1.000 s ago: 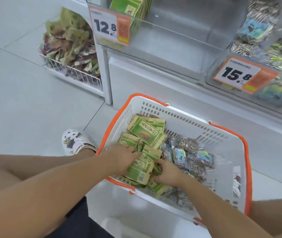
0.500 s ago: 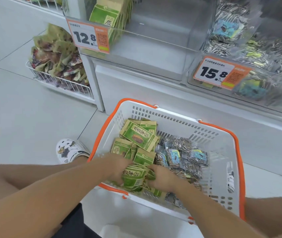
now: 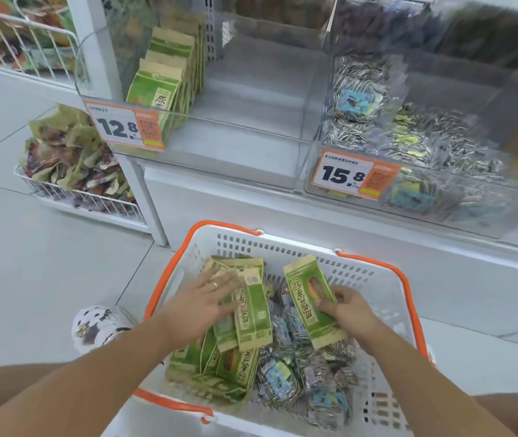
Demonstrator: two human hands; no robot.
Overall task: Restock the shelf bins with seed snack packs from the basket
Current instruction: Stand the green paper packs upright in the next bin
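A white basket with an orange rim (image 3: 284, 245) sits on the floor below the shelf. Green seed packs (image 3: 220, 367) lie in its left half and silver striped packs (image 3: 295, 376) in its right half. My left hand (image 3: 202, 302) lies over a bundle of green packs (image 3: 253, 313) and holds it at its left side. My right hand (image 3: 347, 307) pinches a single green pack (image 3: 309, 299) by its right edge, raised over the silver ones. Above, the clear left bin (image 3: 245, 143) holds upright green packs (image 3: 169, 77); the right bin (image 3: 472, 212) holds silver packs.
Price tags 12.8 (image 3: 123, 127) and 15.8 (image 3: 357, 175) hang on the bin fronts. A wire basket of mixed snack bags (image 3: 71, 162) stands at the left on the floor. My shoe (image 3: 100, 326) is beside the basket. The left bin's right part is bare.
The view has tilted up toward the bins. My hands moved apart: the left now has a bundle of green packs, and the right has drawn one green pack out to the right.
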